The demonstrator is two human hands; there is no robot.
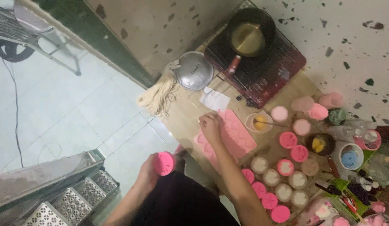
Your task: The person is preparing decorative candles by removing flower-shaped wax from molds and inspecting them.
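Observation:
My left hand (147, 171) is held off the near edge of the table, closed around a round pink mould (164, 163) with a raised pattern on its face. My right hand (211, 125) reaches over a pink tray mould with heart-shaped cavities (236, 136). Its fingertips are pinched on a small white wick piece (200, 121) at the tray's near corner. A second pink heart tray (204, 147) lies partly under the first. Both sit on the wooden table (184, 115).
Several round pink moulds and white-filled cups (282, 184) crowd the right side. A cup of yellow liquid (260, 122), white paper (214, 100), a string bundle (159, 98), a metal lid (195, 71) and a pan (249, 35) on a red stove (265, 75) lie beyond. Metal steps (65, 201) stand on the floor.

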